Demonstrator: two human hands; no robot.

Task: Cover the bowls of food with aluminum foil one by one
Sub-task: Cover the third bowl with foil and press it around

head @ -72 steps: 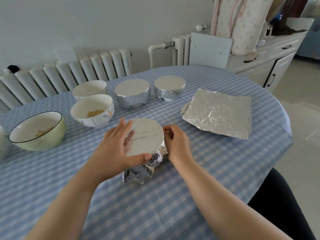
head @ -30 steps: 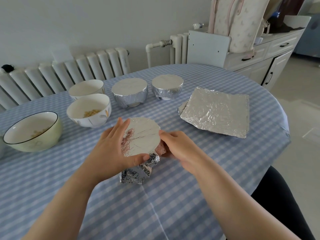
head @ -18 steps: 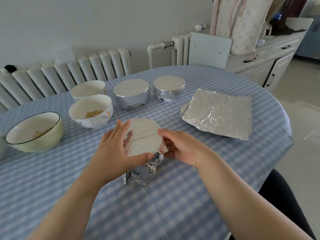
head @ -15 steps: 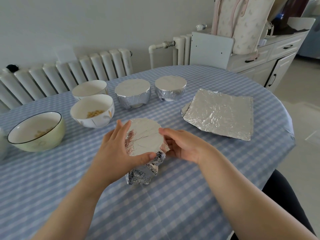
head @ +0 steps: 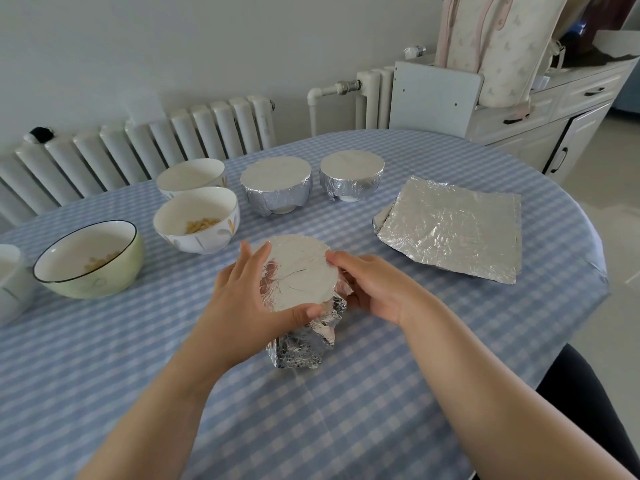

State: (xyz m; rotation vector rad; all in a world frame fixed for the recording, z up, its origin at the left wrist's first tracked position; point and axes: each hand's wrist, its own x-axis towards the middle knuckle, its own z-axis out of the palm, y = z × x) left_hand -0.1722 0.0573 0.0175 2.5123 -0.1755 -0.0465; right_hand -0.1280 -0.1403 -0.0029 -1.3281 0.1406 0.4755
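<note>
A bowl covered in foil [head: 299, 271] stands in the middle of the table, and a loose flap of its foil hangs down at the near side. My left hand [head: 239, 306] cups its left side, thumb on the near rim. On the right side my right hand [head: 370, 285] presses the foil against the bowl. Two foil-covered bowls [head: 277, 185] [head: 351, 174] stand further back. Open bowls with food stand to the left: a white one [head: 197, 220], another white one [head: 190, 174] behind it, and a green one [head: 90, 258]. Flat foil sheets [head: 453, 230] lie in a stack on the right.
The round table [head: 346, 410] has a blue checked cloth. A white container [head: 10, 282] shows at the far left edge. Behind the table run radiators [head: 138, 143], with a white cabinet [head: 554, 109] at the back right. A dark-clothed leg [head: 588, 393] is at the lower right.
My right hand has turned from pinching the foil at the rim to lying along the bowl's right side, fingers tucked around the foil. My left hand has stayed on the bowl.
</note>
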